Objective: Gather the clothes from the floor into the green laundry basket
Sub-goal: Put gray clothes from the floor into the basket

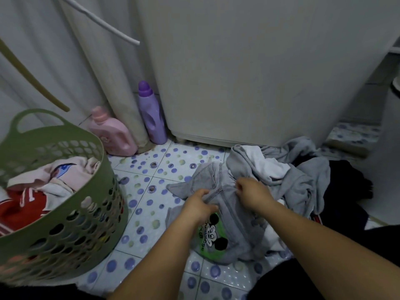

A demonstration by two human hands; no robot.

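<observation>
Lying on the dotted tile floor [149, 204] in front of the person, a grey sweatshirt [236, 215] with a cartoon mouse print on a green patch is bunched up between both hands. The left hand [199, 207] curls its fingers and thumb round a fold of the grey cloth near the seam, and the right hand [252, 192] pinches the same garment just beside it, a little farther from the person, with its fingers closed into the fabric. Touching the sweatshirt on its far right side is a heap of other clothes: a grey hooded garment [300, 178] with a white cloth [268, 164] lying in its folds, and a dark garment [346, 185] at the right edge of the heap. The green laundry basket [71, 224] stands on the floor to the left, well apart from the sweatshirt, its wall pierced with round holes and one loop handle at its far rim. Inside it lie a pink garment [71, 172] toward the far side and a red garment with white lettering [23, 206] nearer the person. Behind the basket a pink detergent bottle [112, 134] and a purple bottle [151, 114] stand upright beside a pale curtain [104, 68], and a white appliance [249, 72] rises behind the heap of clothes.
</observation>
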